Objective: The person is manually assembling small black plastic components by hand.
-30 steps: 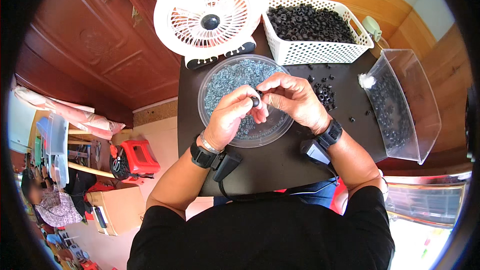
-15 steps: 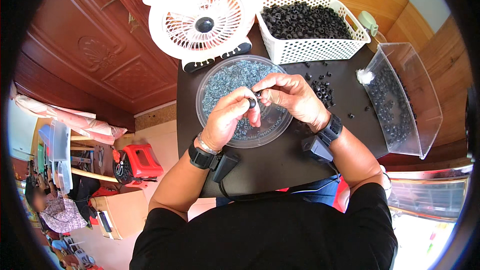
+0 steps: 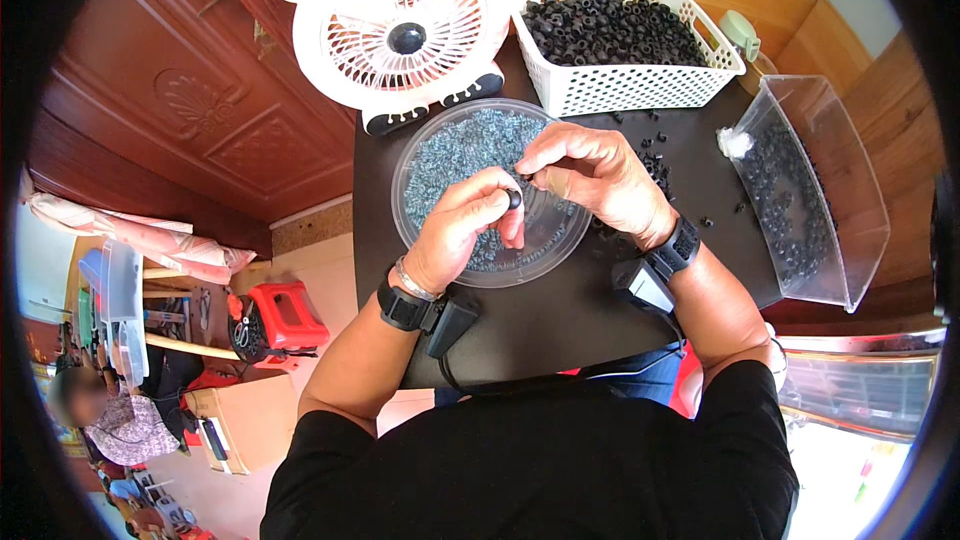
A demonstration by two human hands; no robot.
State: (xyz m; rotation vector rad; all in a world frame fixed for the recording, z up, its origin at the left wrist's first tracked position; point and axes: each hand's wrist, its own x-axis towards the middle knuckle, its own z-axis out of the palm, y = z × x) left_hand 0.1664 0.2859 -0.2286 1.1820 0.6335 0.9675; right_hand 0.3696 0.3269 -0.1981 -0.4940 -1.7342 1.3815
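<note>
Over a round clear tray [image 3: 412, 240] of small bluish translucent pieces [image 3: 455, 155], both my hands work close together. My left hand [image 3: 470, 215] pinches a small round black part [image 3: 514, 199] between thumb and index finger. Just right of it, my right hand [image 3: 600, 180] is closed at the fingertips on a small dark piece [image 3: 527, 177], partly hidden by the fingers. A narrow gap shows between the two sets of fingertips. Loose small black parts [image 3: 655, 168] lie on the dark table beyond my right hand.
A white basket [image 3: 640, 90] heaped with black parts stands at the back. Left of it is a white fan [image 3: 407, 38]. A clear bin [image 3: 850, 230] with dark pieces and a white wad [image 3: 735, 143] sits at the right. Another person [image 3: 125, 430] is far left.
My right hand has shifted slightly right and up, its fingertips now a little apart from the left. My left hand still pinches the black part, moved slightly right and up.
</note>
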